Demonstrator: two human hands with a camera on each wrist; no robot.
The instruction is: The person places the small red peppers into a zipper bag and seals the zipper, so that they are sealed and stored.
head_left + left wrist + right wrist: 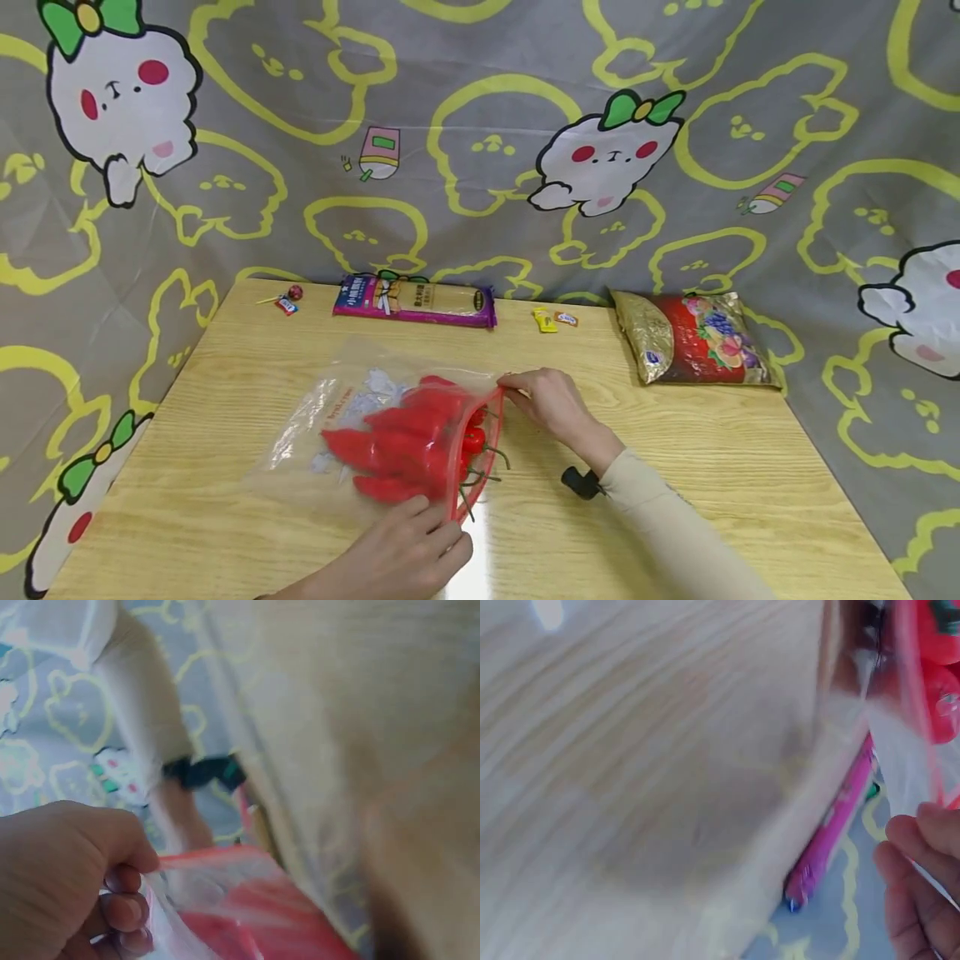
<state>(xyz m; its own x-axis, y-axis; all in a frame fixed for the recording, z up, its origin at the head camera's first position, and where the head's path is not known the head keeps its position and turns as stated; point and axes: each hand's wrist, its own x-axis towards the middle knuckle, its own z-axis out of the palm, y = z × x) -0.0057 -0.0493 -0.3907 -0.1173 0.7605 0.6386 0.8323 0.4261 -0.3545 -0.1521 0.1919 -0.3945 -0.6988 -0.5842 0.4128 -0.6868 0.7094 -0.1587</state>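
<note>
A clear plastic zip bag (300, 433) with a red-edged mouth lies on the table, its mouth facing right. Inside are several red chili peppers (405, 437), green stems poking out at the mouth, and some crumpled whitish pieces (375, 392) farther back. My left hand (408, 550) pinches the near edge of the mouth between thumb and curled fingers, as the left wrist view also shows. At the far corner of the mouth, my right hand (551, 404) pinches the red edge (919, 690) with its fingertips. Between the two hands the mouth stands apart.
Along the back lie a purple noodle packet (416, 302), a lollipop (294, 292) beside a small blue-and-red wrapped candy (286, 306), and a yellow candy (545, 320) by an orange-and-white one (566, 318). A gold-and-red bag (693, 340) sits back right. Patterned cloth (465, 150) walls the table.
</note>
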